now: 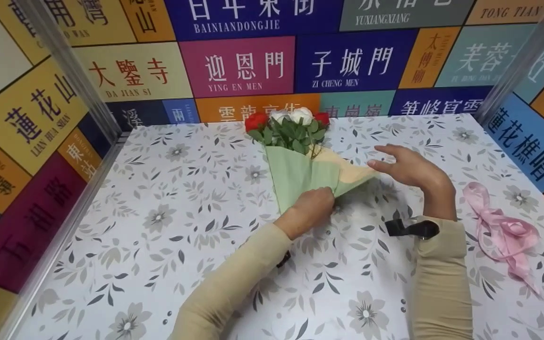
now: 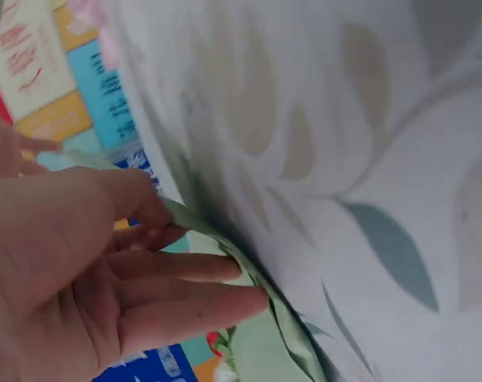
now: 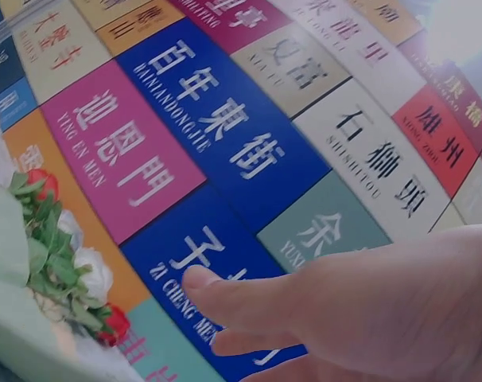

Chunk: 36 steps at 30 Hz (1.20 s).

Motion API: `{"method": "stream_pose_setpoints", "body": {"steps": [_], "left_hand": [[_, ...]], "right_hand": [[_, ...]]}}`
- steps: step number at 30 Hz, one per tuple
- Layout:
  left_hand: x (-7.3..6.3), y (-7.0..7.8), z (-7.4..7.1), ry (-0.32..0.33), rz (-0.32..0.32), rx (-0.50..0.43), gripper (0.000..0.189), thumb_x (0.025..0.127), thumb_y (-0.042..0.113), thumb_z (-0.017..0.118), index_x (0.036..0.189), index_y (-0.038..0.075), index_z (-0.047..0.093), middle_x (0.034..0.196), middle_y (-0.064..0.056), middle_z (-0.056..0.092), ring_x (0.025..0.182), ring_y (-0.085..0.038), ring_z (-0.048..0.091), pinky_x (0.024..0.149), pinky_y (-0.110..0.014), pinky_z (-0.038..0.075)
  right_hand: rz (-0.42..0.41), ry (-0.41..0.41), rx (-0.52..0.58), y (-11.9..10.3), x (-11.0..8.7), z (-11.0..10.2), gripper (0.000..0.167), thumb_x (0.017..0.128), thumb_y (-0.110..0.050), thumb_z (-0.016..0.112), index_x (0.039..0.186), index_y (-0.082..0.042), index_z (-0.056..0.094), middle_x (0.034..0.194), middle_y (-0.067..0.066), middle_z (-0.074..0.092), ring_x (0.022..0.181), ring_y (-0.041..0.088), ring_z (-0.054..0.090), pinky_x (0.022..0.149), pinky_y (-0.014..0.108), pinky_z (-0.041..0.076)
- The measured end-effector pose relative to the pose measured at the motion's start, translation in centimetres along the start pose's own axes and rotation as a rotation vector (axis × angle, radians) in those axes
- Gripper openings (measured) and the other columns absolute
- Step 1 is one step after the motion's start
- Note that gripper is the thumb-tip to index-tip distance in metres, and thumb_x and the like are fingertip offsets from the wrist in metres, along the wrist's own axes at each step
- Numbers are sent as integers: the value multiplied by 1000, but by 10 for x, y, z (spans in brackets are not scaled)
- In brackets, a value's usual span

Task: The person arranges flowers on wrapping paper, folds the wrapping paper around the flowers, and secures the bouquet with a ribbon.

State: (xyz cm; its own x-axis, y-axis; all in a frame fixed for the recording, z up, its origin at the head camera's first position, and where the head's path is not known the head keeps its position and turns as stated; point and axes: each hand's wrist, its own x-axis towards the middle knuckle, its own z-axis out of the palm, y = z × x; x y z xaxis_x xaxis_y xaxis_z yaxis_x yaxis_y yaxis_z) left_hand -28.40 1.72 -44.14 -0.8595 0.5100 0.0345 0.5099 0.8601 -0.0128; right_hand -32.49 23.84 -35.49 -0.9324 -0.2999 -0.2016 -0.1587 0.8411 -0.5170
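A bouquet of red and white roses (image 1: 295,123) with green leaves lies at the back of the table, wrapped in light green paper (image 1: 293,172) with a peach inner side. My left hand (image 1: 307,211) holds the paper's lower part; in the left wrist view, that hand's thumb and forefinger (image 2: 157,211) pinch its edge while other fingers lie along it. Off the paper's right corner, my right hand (image 1: 409,167) is raised with loosely spread fingers and holds nothing. The right wrist view shows this hand (image 3: 360,310) apart from the roses (image 3: 70,263).
A pink ribbon (image 1: 508,231) lies bunched on the table to the right of my right forearm. A black strap (image 1: 413,228) hangs at the right sleeve cuff. Colourful panels with lettering (image 1: 239,66) stand behind and beside the flower-patterned tabletop (image 1: 158,264).
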Motion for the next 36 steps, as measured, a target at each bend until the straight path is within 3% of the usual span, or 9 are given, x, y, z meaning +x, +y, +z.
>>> {"method": "stream_pose_setpoints", "body": {"steps": [5, 8, 10, 16, 22, 26, 30, 33, 36], "left_hand": [[-3, -21, -4, 26, -231, -506, 22, 98, 15, 55, 111, -4, 57, 98, -21, 70, 86, -28, 71, 75, -39, 59], [-8, -29, -4, 60, -302, -649, 21, 98, 15, 53, 109, -3, 57, 96, -22, 70, 82, -26, 69, 73, -36, 58], [-12, -32, -4, 99, -321, -702, 16, 98, 14, 53, 102, -1, 58, 92, -18, 70, 78, -23, 68, 71, -33, 57], [-25, -34, -8, 168, -377, -663, 18, 94, 13, 57, 77, 8, 59, 85, -8, 62, 80, -20, 59, 77, -34, 54], [-29, -38, -5, 2, -293, -736, 34, 92, 9, 57, 59, 16, 54, 63, 4, 56, 61, -12, 53, 57, -23, 44], [-30, -40, 0, -19, -262, -742, 25, 94, 9, 57, 71, 8, 68, 71, -4, 68, 68, -15, 58, 61, -23, 47], [-29, -45, 7, 29, -284, -736, 17, 91, 7, 60, 100, -5, 70, 100, -19, 72, 90, -22, 62, 81, -31, 54], [-27, -53, 7, 37, -317, -768, 27, 87, 5, 64, 109, -10, 63, 105, -20, 67, 89, -23, 58, 82, -35, 53], [-26, -63, 2, 14, -318, -852, 27, 83, 3, 67, 107, -9, 63, 100, -17, 65, 84, -21, 54, 78, -33, 50]], "right_hand": [[16, 117, 69, -5, -1, -2, 78, 104, -48, 47, 160, -3, 17, 165, 30, 8, 152, 50, 7, 121, 66, 12], [86, 139, 113, -8, 3, 1, 87, 103, -50, 45, 160, -5, -4, 165, 29, -4, 153, 49, -1, 122, 65, 8], [123, 131, 115, -12, 8, 6, 87, 104, -49, 43, 160, -7, -9, 166, 28, -2, 153, 48, 2, 122, 65, 8], [38, -1, -14, -31, 34, 41, 62, 108, -33, 37, 159, -2, 20, 161, 29, 25, 149, 49, 22, 122, 61, 18], [-59, -57, -51, -38, 55, 78, 55, 104, -16, 34, 155, 5, 27, 156, 32, 34, 146, 48, 30, 123, 55, 24], [-154, -35, -49, -39, 62, 99, 51, 97, -6, 37, 146, 7, 40, 140, 33, 52, 129, 47, 51, 115, 55, 37], [-198, -37, -13, -44, 64, 111, 55, 93, -2, 42, 148, 3, 40, 127, 30, 61, 108, 39, 58, 105, 53, 45], [-227, -40, 19, -49, 64, 114, 59, 93, 0, 44, 152, -2, 38, 130, 28, 61, 111, 38, 58, 106, 52, 44], [-266, -60, 26, -53, 63, 118, 58, 99, -3, 43, 155, -3, 32, 148, 26, 49, 133, 41, 50, 117, 52, 36]]}}
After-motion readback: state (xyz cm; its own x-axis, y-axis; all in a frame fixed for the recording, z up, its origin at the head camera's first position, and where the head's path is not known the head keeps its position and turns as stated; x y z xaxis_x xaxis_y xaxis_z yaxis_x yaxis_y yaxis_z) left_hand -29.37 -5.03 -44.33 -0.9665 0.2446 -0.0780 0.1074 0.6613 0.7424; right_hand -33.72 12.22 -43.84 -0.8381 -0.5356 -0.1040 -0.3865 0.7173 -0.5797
